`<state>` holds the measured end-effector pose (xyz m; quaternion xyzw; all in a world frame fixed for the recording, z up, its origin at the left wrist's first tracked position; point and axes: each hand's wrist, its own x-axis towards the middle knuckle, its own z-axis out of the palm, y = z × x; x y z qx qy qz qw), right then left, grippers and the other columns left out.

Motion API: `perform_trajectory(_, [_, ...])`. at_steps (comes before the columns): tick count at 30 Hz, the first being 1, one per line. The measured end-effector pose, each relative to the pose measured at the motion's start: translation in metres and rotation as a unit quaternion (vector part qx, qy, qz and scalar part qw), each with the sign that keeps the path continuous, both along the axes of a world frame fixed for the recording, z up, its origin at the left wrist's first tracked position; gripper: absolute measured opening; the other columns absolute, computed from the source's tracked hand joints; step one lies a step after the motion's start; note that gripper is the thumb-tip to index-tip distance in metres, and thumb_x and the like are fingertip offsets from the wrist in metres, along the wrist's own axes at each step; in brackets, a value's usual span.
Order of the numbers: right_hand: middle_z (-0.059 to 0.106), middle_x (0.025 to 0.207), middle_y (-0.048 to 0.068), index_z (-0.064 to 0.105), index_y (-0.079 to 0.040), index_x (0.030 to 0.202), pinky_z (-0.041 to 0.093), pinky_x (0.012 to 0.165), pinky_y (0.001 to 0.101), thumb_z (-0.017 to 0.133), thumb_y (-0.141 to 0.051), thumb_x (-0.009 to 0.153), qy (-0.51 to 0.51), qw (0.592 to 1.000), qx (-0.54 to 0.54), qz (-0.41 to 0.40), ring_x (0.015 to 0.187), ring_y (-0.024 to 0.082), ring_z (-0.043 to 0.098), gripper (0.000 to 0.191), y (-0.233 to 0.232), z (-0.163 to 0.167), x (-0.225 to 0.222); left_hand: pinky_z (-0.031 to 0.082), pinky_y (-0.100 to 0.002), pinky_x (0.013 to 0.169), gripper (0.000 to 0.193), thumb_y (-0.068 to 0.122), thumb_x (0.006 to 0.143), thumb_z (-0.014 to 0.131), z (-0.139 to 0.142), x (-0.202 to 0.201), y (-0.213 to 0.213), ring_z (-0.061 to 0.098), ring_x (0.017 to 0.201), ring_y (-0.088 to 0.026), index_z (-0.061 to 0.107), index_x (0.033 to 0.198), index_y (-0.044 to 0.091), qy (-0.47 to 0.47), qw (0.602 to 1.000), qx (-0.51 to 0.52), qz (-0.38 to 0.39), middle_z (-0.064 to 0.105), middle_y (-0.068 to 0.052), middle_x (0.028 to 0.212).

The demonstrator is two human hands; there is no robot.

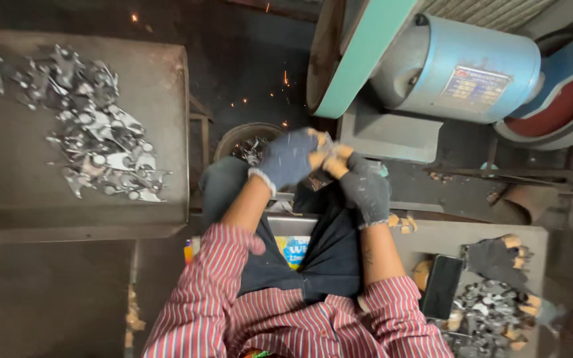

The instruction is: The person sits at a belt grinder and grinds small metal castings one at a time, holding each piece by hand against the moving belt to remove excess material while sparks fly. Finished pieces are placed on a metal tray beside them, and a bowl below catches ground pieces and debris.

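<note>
Both gloved hands were found brought together just below the green sanding belt [359,56]. The fingers of the left hand [288,158] and the right hand [365,185] were curled narrow around a small part, which was hidden between them; its kind could not be told. Sparks were noted nearby. A firm two-handed grip, fingertips kept off the belt, was judged advisable. Metal pieces [97,132] lay on the left tray [167,86].

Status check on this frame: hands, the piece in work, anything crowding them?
Left hand and right hand, both gloved, pressed together in front of the green belt. Piece between them hidden. Sparks flying; bucket of metal parts just below.
</note>
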<state>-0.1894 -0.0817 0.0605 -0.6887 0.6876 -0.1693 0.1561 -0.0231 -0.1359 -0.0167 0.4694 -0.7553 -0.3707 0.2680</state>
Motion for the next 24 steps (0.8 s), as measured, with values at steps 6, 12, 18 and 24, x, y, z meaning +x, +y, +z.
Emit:
perform_trajectory(6, [0.076,0.095,0.004,0.077,-0.022,0.112,0.054,0.079,0.0358,0.075,-0.032,0.095,-0.026,0.998,-0.028,0.058,0.085,0.023,0.070,0.019,0.021,0.000,-0.001,0.054,-0.050,0.080,0.057,0.030,0.076,0.079,0.038,-0.001,0.042,0.069,0.098,-0.039,0.063,0.126,0.006,-0.123,0.992,-0.004,0.006,0.071,-0.020,0.105])
perform_trajectory(12, [0.067,0.114,0.000,0.051,-0.005,0.142,0.052,0.083,0.0241,0.063,-0.019,0.091,-0.587,0.788,0.177,0.062,0.097,0.009,0.064,0.055,-0.013,-0.042,-0.024,0.059,-0.034,0.077,0.038,0.016,0.088,0.078,0.009,-0.004,0.007,0.069,0.090,-0.021,0.064,0.121,0.001,0.406,0.865,0.286,-0.079,0.070,-0.011,0.100])
perform_trajectory(18, [0.063,0.101,0.001,0.061,-0.001,0.127,0.050,0.080,0.0255,0.067,-0.018,0.097,-0.668,0.728,0.148,0.043,0.090,0.010,0.060,0.035,-0.050,-0.113,0.004,0.060,-0.031,0.074,0.023,0.015,0.095,0.069,-0.062,-0.027,-0.033,0.074,0.085,-0.020,0.069,0.113,0.000,0.438,0.799,0.401,0.095,0.075,-0.011,0.096])
perform_trajectory(24, [0.067,0.099,-0.004,0.056,-0.010,0.123,0.051,0.076,0.0219,0.074,-0.006,0.083,-0.646,0.735,0.195,-0.072,0.088,0.005,0.061,0.043,-0.048,-0.118,-0.006,0.055,-0.032,0.092,0.043,0.003,0.087,0.073,-0.088,-0.016,-0.019,0.069,0.105,-0.016,0.063,0.128,0.001,0.329,0.934,0.137,-0.003,0.072,-0.011,0.116])
